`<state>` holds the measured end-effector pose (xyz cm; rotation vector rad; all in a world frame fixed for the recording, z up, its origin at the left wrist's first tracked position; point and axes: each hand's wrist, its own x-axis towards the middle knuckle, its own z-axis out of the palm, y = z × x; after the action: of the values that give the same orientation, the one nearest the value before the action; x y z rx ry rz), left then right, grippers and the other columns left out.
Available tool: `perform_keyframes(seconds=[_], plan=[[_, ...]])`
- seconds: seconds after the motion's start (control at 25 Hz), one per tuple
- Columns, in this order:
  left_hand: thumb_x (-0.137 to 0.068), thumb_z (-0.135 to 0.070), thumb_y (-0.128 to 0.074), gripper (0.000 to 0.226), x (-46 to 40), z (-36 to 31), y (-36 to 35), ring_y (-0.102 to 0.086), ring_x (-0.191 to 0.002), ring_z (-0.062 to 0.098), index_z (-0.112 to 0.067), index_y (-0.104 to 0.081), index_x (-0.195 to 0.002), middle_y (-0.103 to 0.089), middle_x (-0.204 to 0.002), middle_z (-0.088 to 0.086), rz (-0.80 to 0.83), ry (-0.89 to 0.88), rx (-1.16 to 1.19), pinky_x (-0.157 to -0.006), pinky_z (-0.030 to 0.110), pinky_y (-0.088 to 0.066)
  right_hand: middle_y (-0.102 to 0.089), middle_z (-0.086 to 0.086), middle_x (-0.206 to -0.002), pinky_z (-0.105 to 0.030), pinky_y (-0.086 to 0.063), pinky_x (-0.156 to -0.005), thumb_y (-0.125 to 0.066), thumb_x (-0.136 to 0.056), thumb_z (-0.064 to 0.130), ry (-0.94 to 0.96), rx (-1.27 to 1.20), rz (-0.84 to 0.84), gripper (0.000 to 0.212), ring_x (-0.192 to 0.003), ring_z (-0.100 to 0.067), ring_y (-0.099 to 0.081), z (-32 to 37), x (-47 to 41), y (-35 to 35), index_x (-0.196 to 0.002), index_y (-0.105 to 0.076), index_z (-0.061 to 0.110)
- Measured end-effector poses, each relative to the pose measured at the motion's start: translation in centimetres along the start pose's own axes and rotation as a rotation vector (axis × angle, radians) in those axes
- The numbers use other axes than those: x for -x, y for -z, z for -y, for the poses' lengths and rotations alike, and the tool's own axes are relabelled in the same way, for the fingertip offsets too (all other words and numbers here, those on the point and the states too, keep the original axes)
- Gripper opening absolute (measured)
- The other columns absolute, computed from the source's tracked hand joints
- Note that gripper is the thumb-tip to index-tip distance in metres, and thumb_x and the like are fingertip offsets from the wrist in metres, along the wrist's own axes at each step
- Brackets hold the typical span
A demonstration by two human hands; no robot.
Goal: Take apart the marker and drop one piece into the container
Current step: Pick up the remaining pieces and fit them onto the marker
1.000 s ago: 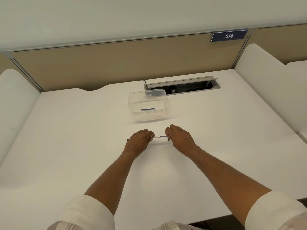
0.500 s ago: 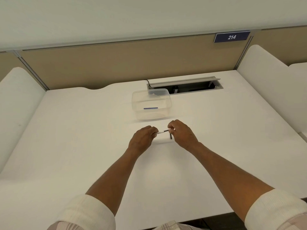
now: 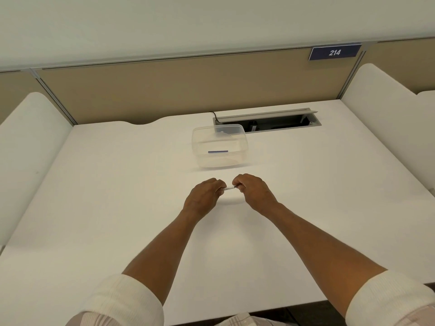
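The left hand [image 3: 204, 196] and right hand [image 3: 253, 191] hover knuckles-up above the desk [image 3: 117, 196], fingers curled, each pinching one end of the marker [image 3: 228, 188] held level between them. Only a short white length of marker shows; both ends are hidden inside the fingers. The container [image 3: 220, 147] stands at 12 o'clock from the hands.

A single head-worn wide-angle view looks forward and down from above the near edge of the counter [image 3: 117, 208], facing 12 o'clock toward the tan partition [image 3: 188, 85]. Both forearms enter from 6 o'clock, close to the lens; the number plate [image 3: 334, 52] sits far off at 1 o'clock
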<state>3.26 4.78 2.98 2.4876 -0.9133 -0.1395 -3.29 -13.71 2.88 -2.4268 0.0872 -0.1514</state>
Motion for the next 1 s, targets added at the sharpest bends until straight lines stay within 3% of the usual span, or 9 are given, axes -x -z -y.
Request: perform_keyframes(seconds=[0.52,0.72,1.0], plan=[[-0.096,-0.019,-0.054,0.012,-0.7,-0.5,-0.3,-0.056,-0.081,0.022,-0.025,-0.062,-0.102,-0.061,-0.090,-0.004,0.021,0.008,-0.004,-0.069,0.043,-0.051,-0.062,0.006,-0.081,-0.043,-0.051,-0.071,-0.045,-0.084,0.001,0.020,0.057,0.001,0.026,-0.076,-0.018,-0.055,-0.1,-0.7,0.3,-0.088,-0.062,0.020],[-0.097,-0.019,-0.053,0.011,-1.4,-0.3,-0.4,-0.056,-0.080,0.022,-0.025,-0.062,-0.101,-0.061,-0.090,-0.005,0.017,0.015,0.000,-0.070,0.043,-0.051,-0.063,0.009,-0.084,-0.038,-0.050,-0.071,-0.056,-0.088,0.014,-0.020,0.022,0.009,0.010,-0.077,-0.016,-0.056,-0.9,-1.2,0.9,-0.088,-0.061,0.023],[-0.096,-0.020,-0.054,0.010,-2.8,0.3,-0.3,-0.057,-0.082,0.022,-0.025,-0.060,-0.101,-0.061,-0.091,-0.005,0.008,0.023,0.002,-0.072,0.043,-0.051,-0.064,0.006,-0.095,-0.039,-0.050,-0.076,-0.048,-0.091,0.012,-0.147,0.097,-0.024,0.016,-0.086,-0.020,-0.056,-3.2,-2.1,1.0,-0.096,-0.059,0.022]])
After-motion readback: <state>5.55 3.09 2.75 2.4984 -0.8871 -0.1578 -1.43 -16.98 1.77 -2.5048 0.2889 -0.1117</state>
